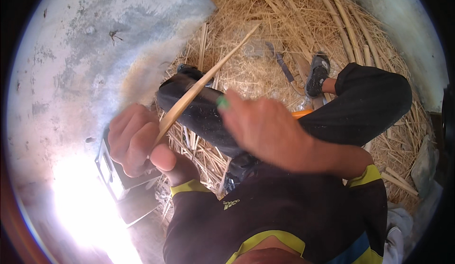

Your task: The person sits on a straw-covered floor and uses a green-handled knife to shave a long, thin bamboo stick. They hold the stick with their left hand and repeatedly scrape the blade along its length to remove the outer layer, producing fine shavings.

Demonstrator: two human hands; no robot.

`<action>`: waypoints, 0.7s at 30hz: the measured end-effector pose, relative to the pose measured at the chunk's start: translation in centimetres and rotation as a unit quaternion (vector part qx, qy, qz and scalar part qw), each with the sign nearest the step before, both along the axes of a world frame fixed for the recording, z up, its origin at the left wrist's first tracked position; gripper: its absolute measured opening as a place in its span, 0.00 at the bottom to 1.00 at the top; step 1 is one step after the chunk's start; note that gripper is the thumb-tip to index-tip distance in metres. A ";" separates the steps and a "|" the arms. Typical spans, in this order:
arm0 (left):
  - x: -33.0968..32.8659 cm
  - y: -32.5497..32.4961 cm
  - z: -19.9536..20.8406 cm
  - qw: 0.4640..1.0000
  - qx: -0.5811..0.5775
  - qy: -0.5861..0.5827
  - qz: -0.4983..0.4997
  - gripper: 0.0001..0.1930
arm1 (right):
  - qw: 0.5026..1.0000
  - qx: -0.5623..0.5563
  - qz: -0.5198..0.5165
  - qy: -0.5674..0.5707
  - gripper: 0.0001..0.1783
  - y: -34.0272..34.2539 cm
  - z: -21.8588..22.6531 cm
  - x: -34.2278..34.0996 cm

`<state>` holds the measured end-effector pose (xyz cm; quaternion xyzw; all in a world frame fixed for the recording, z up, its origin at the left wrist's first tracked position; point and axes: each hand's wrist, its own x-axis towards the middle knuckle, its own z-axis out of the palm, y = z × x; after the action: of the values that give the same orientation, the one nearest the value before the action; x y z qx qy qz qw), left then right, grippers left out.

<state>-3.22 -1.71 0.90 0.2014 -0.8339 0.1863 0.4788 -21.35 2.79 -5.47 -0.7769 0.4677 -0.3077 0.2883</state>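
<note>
My left hand is closed around the thick lower end of a pale, tapering strip of wood or bamboo. The strip slants up and away to the right, ending in a thin tip. Just right of its middle is my right hand, smeared by motion, with its fingers curled. A bit of green shows at those fingers, and a faint dark streak runs from there toward the strip. What this hand grips is too blurred to name.
Shavings and straw cover the floor between my bent legs. Long poles lie at the far right. A dark, narrow tool rests on the straw, with an orange thing nearer. A worn wall stands at left.
</note>
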 end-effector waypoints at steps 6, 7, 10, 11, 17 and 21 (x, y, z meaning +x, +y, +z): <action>0.1 0.2 -0.1 0.999 0.017 -0.026 -0.023 0.33 | 1.000 0.001 -0.003 -0.023 0.11 0.2 0.3 -0.2; -0.3 0.3 -0.1 1.000 0.008 -0.014 0.001 0.33 | 1.000 0.002 -0.024 0.001 0.10 -0.2 -0.3 0.0; -0.5 0.4 -0.1 0.999 0.014 -0.014 0.037 0.32 | 0.994 -0.001 -0.086 0.071 0.11 -2.4 -2.5 -0.2; -0.5 0.4 -0.1 0.999 0.016 -0.009 0.032 0.32 | 0.996 0.011 -0.070 0.061 0.11 -2.0 -2.4 -0.5; 0.9 0.1 -0.3 0.999 0.038 0.002 0.035 0.33 | 0.998 -0.001 -0.058 0.039 0.11 -2.5 -4.1 -0.1; 1.3 0.2 -1.4 0.995 0.002 0.046 0.088 0.35 | 0.998 0.018 -0.057 0.004 0.11 -3.2 -3.4 0.0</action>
<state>-1.94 -1.53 -0.50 0.2833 -0.7905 0.2166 0.4979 -21.38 -0.36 -8.85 -0.7446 0.5180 -0.3121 0.2825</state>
